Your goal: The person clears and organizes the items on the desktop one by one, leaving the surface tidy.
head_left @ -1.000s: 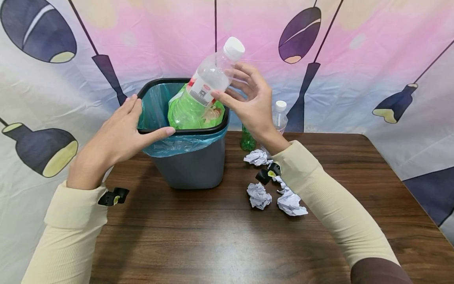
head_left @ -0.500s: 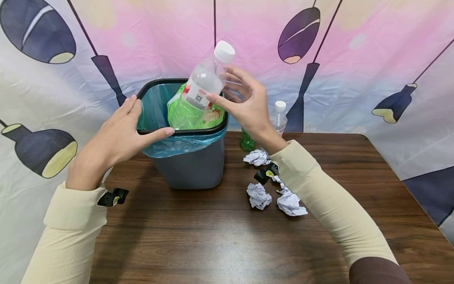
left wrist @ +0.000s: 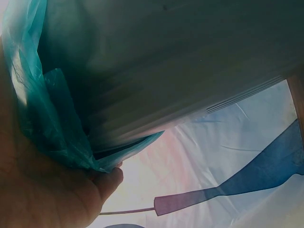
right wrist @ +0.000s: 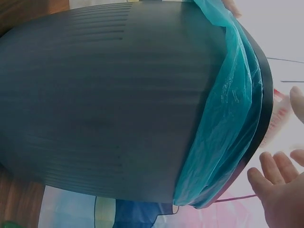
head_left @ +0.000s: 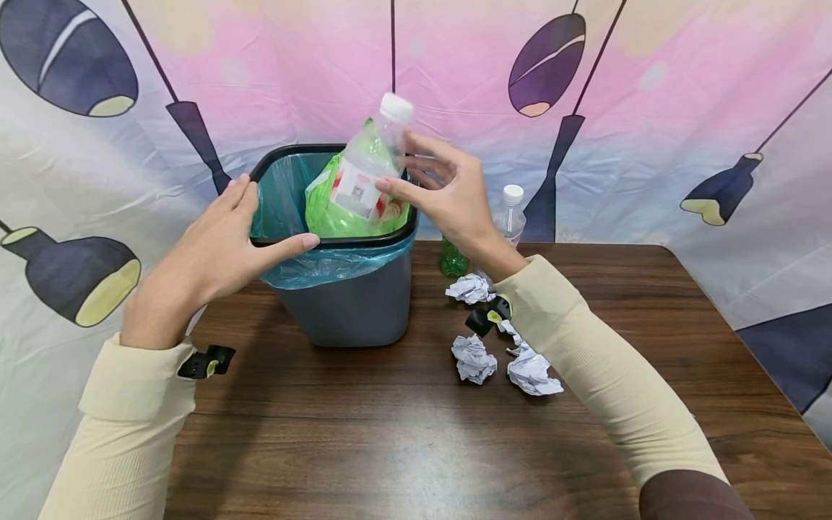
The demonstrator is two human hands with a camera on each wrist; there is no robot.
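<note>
A clear plastic bottle [head_left: 359, 189] with a white cap and a white-and-red label leans inside the bin, cap up and tilted right, slightly blurred. Around and behind its lower part shows a bright green wrapper [head_left: 318, 202]. My right hand [head_left: 448, 188] is at the bottle's right side, fingers spread and thumb near the label; in the right wrist view its fingers [right wrist: 271, 175] look apart from the bottle. My left hand [head_left: 214, 245] rests on the left front of the grey bin [head_left: 351, 310], thumb along the black rim. A blue-green liner [right wrist: 228, 104] folds over that rim.
Right of the bin lie several crumpled paper balls [head_left: 474, 359] on the brown wooden table [head_left: 390, 448]. A green bottle [head_left: 453, 258] and another clear bottle [head_left: 512, 213] stand behind my right wrist. A printed cloth [head_left: 312, 65] hangs at the back.
The bottle has moved down and left, deeper into the bin. My right hand has followed a little, and the bottle has slid lower against it. My left hand has stayed on the rim.
</note>
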